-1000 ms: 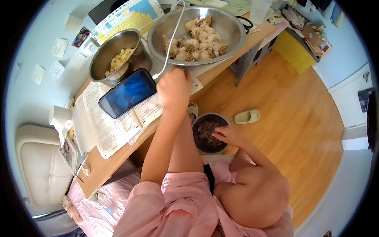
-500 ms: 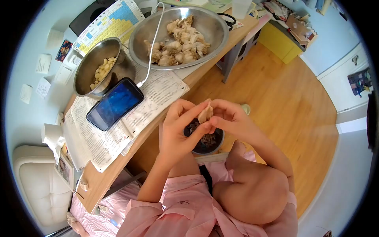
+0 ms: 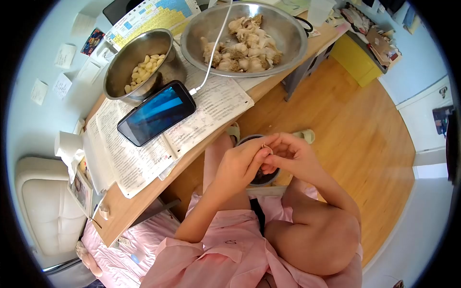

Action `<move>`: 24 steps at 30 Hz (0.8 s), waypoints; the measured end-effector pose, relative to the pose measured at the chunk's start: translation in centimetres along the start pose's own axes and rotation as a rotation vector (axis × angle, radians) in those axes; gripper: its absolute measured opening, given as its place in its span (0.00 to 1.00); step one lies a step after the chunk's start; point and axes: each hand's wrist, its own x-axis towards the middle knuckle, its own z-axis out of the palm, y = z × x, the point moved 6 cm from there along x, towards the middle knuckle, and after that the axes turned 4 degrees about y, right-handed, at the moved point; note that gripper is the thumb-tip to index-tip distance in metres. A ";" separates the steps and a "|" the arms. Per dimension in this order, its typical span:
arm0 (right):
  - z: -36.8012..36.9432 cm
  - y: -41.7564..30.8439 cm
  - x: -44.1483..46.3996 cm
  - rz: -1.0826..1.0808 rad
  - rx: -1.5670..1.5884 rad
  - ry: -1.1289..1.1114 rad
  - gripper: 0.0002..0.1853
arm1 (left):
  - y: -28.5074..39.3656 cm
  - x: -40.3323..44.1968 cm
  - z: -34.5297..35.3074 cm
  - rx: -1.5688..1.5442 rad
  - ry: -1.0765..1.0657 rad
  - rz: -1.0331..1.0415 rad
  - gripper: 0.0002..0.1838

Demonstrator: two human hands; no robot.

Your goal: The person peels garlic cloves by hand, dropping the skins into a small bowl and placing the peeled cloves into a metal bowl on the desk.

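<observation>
My left hand (image 3: pixel 242 163) and my right hand (image 3: pixel 298 154) meet above my lap, fingers pinched together around a piece of garlic (image 3: pixel 267 149). Only a pale edge of the garlic shows; the fingers cover the rest. Directly under the hands is a dark round bin (image 3: pixel 263 181), partly hidden by them, which held dark scraps and peelings a moment ago. On the desk, a large steel basin (image 3: pixel 192 41) holds several whole garlic bulbs (image 3: pixel 249 45). A deeper steel bowl (image 3: pixel 115 79) beside it contains several peeled garlic cloves (image 3: pixel 144 72).
A phone (image 3: pixel 156 113) on a white charging cable leans against the smaller bowl, over written papers (image 3: pixel 206 115) on the wooden desk (image 3: pixel 122 211). A tissue roll (image 3: pixel 67 144) stands at the left. Slippers (image 3: pixel 306 136) lie on the floor near the bin.
Both hands have shifted lower and closer together, and the garlic, plainly seen before, is now mostly covered by fingers. The whole view has shifted, and the phone screen shows a different picture.
</observation>
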 end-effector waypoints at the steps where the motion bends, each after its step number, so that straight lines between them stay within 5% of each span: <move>1: 0.2 0.2 0.0 0.025 0.018 0.000 0.09 | -0.2 -0.2 0.2 0.009 -0.004 0.027 0.13; 7: 0.1 1.3 0.2 0.083 0.061 -0.027 0.10 | -1.4 -0.6 0.2 0.039 0.086 0.025 0.14; 10: 0.1 1.0 0.4 0.042 0.073 -0.007 0.12 | -2.9 -0.9 -0.2 -0.206 0.085 -0.188 0.18; 16: -0.7 0.5 0.5 -0.011 0.195 0.025 0.11 | -3.1 -0.6 0.2 -0.648 0.151 -0.146 0.21; 24: -1.4 1.8 0.3 0.012 0.372 0.036 0.12 | -3.8 -1.2 0.3 -0.799 0.118 -0.071 0.11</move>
